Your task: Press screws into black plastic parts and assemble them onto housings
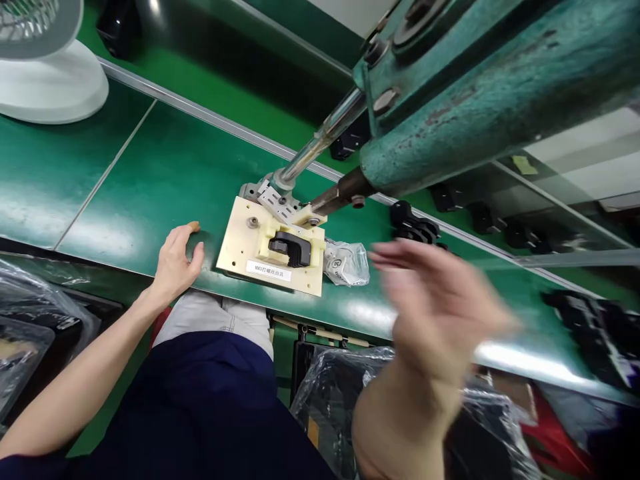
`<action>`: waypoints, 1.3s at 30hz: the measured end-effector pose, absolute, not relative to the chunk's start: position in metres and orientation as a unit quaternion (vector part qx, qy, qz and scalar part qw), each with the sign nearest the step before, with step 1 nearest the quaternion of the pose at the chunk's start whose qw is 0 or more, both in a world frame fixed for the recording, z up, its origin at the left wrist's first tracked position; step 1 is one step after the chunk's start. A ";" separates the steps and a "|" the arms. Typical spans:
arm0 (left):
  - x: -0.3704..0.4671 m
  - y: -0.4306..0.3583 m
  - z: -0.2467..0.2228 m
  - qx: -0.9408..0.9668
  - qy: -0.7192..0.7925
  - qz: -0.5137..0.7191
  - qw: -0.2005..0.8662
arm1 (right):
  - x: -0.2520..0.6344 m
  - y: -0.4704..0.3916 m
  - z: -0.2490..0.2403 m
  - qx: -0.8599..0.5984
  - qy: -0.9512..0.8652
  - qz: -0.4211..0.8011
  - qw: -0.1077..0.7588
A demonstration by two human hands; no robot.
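My left hand rests at the front edge of the green bench, thumb and fingers apart, holding nothing; an orange-tan covering shows on one fingertip. To its right lies a cream fixture plate with a white printed label. A black curved part sits in the plate's raised nest. Beside the plate is a clear plastic bag with printing, its contents hard to make out. My right hand hangs in the air right of the bag, smeared by motion, so I cannot tell what its fingers do.
A worn green press arm and a metal column stand over the fixture. Black parts lie behind my right hand, with more at the far right. A white fan stands back left. Plastic-lined bins sit below the bench.
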State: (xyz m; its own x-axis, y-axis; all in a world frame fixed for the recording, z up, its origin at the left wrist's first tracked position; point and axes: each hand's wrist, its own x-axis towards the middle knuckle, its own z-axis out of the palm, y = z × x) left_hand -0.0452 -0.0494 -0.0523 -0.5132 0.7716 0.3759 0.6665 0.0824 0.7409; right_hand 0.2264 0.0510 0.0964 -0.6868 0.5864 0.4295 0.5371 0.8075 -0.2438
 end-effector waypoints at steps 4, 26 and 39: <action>-0.047 -0.048 -0.054 0.493 0.739 0.456 0.056 | 0.203 0.081 0.042 -0.306 -0.928 0.092 0.192; 0.080 -0.083 0.021 0.392 0.534 0.541 0.518 | 0.258 0.007 0.020 -0.206 -0.869 -0.023 0.448; 0.090 -0.104 0.010 0.434 0.569 0.390 0.580 | 0.287 -0.013 0.004 -0.325 -0.781 -0.069 0.529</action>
State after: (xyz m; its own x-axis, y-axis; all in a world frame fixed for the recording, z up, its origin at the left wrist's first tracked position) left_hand 0.0897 -0.1036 0.0104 0.0493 0.9460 -0.3204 0.0419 0.3185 0.9470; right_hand 0.2872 -0.0129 0.0045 -0.2301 0.4336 0.8712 0.5805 0.7797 -0.2347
